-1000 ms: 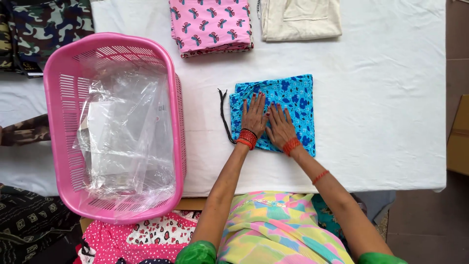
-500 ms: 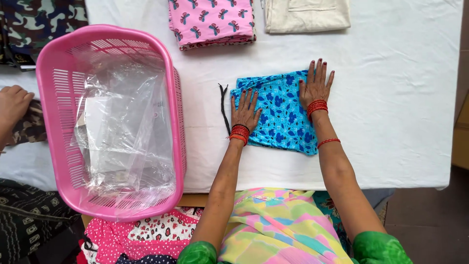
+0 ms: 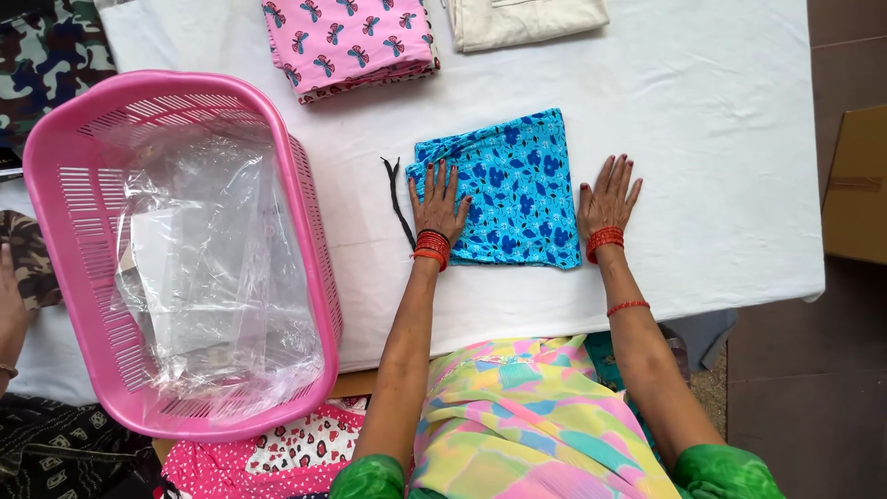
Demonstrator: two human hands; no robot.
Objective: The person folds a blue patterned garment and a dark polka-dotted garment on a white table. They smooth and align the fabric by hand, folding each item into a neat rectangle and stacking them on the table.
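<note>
Left hand (image 3: 440, 205) flat, fingers spread, pressing the left edge of the folded blue floral cloth (image 3: 511, 189) at table (image 3: 721, 139) centre. Right hand (image 3: 608, 199) flat and open, touching its right edge. Black drawstring (image 3: 395, 196) at 9 o'clock of cloth. Pink basket (image 3: 305, 212) further at 9, pink butterfly cloth (image 3: 349, 42) at 11.

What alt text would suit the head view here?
A person's left hand presses flat on a folded blue floral cloth while the right hand rests on the white table beside it; a pink basket holding clear plastic sits to the left.
</note>
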